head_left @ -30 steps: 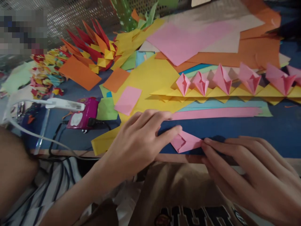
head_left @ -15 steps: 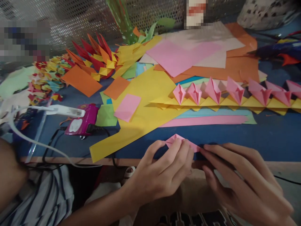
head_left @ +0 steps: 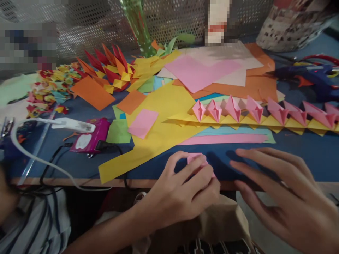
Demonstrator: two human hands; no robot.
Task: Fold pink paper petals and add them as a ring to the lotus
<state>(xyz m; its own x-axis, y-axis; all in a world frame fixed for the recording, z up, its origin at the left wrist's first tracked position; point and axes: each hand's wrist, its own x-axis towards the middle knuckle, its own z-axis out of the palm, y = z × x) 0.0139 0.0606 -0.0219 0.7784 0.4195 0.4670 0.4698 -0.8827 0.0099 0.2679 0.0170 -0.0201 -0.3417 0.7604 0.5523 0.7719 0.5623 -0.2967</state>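
Observation:
My left hand (head_left: 185,187) grips a small folded pink paper piece (head_left: 194,159) at the near edge of the blue table (head_left: 304,155); fingers curl over it and hide most of it. My right hand (head_left: 286,197) hovers just to the right, fingers spread, holding nothing and apart from the pink piece. Behind them a pink paper strip (head_left: 225,139) lies flat. Further back, a row of folded pink shapes (head_left: 254,109) sits along a folded yellow zigzag band (head_left: 265,121).
Loose sheets cover the table: a large yellow sheet (head_left: 164,116), pink (head_left: 196,72) and orange (head_left: 254,83) ones. Spiky red-yellow paper models (head_left: 111,67) stand back left. A magenta glue gun (head_left: 90,139) with cables lies left, a blue glue gun (head_left: 312,76) right. Mesh wall behind.
My right hand let go of the pink piece and lifted off to the right. My left hand drew the piece closer and folded its fingers over it. The camera tilted up slightly.

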